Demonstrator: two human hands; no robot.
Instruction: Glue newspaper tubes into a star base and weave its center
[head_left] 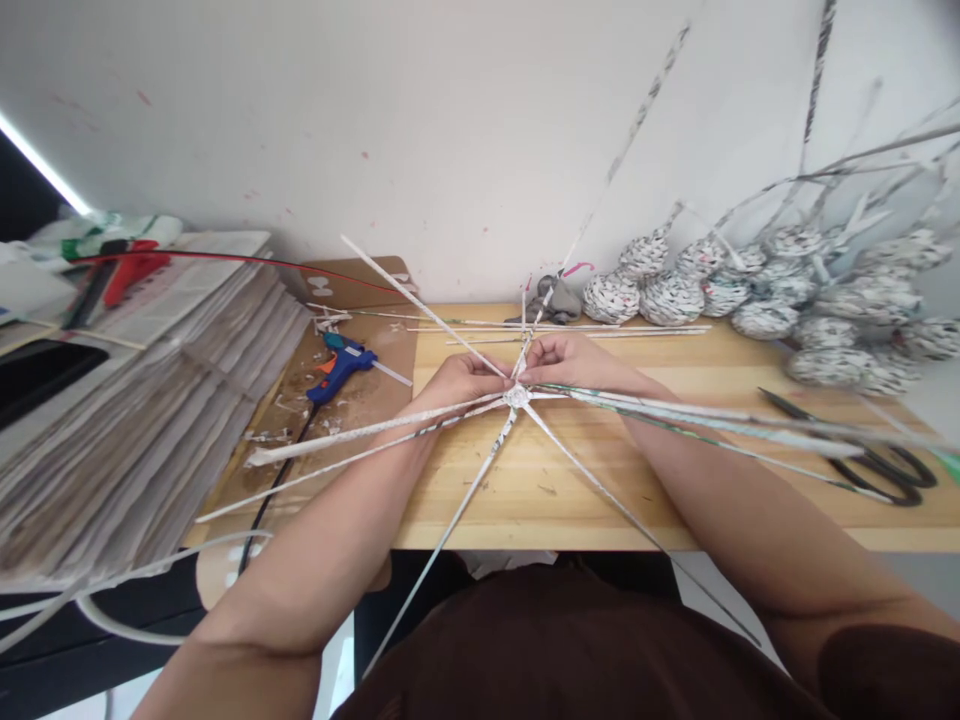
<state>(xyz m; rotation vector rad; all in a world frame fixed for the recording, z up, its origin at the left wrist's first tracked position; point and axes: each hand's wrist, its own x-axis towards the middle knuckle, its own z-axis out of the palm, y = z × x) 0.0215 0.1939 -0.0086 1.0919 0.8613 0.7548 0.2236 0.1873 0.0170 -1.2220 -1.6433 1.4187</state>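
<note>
A small woven hub of rolled newspaper strips (516, 396) is held over the table, its long thin strips fanning out in several directions. My left hand (471, 378) pinches it at the upper left, thumb and fingertips closed close to the centre. Just across from it, my right hand (553, 358) has curled fingers closed on the paper at the upper right side. One strip (630, 140) rises from between the hands toward the wall. Others run across both forearms and down toward my lap. The exact grip at the fingertips is partly hidden.
A blue glue gun (341, 372) lies on brown cardboard (390, 400) at left, beside a tall newspaper stack (150, 400). Black-handled scissors (885, 465) rest at right. Several woven paper gourd shapes (675, 285) line the wall. Loose paper strips (660, 330) lie behind my hands.
</note>
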